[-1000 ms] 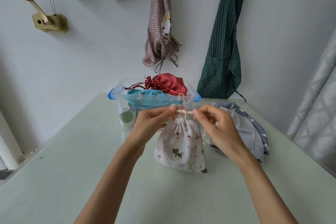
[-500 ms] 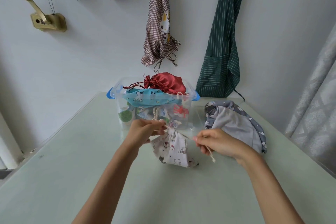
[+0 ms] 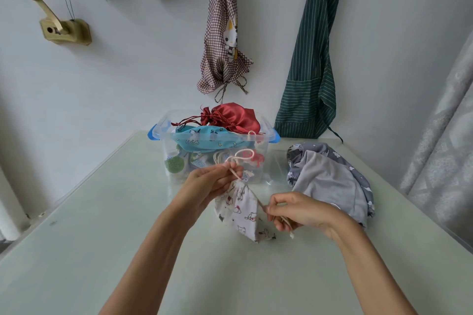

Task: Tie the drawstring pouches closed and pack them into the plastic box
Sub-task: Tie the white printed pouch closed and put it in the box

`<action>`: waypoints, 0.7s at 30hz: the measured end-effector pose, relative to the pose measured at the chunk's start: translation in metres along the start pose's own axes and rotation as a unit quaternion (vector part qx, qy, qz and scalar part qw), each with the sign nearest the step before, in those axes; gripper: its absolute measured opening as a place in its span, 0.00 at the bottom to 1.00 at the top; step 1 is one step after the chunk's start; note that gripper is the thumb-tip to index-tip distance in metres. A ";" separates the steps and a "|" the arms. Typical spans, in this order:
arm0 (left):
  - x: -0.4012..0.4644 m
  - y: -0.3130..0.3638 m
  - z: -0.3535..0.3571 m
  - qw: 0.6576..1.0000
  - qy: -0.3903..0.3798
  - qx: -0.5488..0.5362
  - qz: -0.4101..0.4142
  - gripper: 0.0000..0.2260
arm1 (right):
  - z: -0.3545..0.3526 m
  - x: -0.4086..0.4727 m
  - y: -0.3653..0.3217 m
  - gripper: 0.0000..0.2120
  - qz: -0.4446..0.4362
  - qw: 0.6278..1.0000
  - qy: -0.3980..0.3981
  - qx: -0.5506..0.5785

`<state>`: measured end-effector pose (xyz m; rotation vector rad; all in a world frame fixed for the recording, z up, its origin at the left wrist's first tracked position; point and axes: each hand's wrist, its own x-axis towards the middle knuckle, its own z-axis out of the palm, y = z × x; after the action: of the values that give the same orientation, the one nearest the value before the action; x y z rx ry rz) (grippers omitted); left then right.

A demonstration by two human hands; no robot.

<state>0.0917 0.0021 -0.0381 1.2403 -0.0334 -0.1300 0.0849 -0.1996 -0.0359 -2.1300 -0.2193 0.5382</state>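
Just below centre frame, the white cat-print fabric pouch (image 3: 240, 210) slants neck-up between both hands. Left hand (image 3: 207, 186) pinches its gathered neck; right hand (image 3: 297, 212) grips the cream drawstring (image 3: 259, 203), lower right of it.

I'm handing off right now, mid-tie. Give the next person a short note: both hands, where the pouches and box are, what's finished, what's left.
Left hand pinches the gathered neck of the white cat-print pouch, cord loop standing above it.
Right hand grips the loose cord end, pulled out to the side.
Plastic box sits behind on the table, with the red satin pouch and the blue pouch on top of others inside.
Grey pouch lies to the right, outside the box.
Left: finish this knot, box it, then handle the grey one.
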 end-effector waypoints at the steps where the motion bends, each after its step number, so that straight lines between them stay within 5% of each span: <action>1: -0.001 0.002 0.002 1.000 -0.004 -0.026 -0.007 0.09 | 0.000 0.000 0.001 0.13 0.005 1.000 0.005 0.009; 7: -0.004 0.006 0.011 0.996 -0.044 -0.064 -0.053 0.11 | 0.004 -0.002 0.000 0.12 0.015 1.000 -0.007 0.004; 12: -0.006 0.008 0.008 0.975 -0.061 0.210 -0.047 0.08 | -0.013 -0.019 -0.008 0.13 -0.027 0.999 0.024 0.020; 16: -0.012 0.009 0.017 0.912 -0.130 0.384 -0.068 0.14 | -0.022 -0.027 -0.014 0.14 -0.067 0.994 0.085 0.034; 21: -0.019 0.006 0.038 0.870 -0.221 0.431 -0.091 0.16 | -0.014 -0.019 -0.021 0.15 -0.064 0.988 0.128 0.058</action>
<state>0.0701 -0.0294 -0.0196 2.0864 -0.4131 -0.6146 0.0748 -0.2045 -0.0068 -2.0306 -0.1742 0.1933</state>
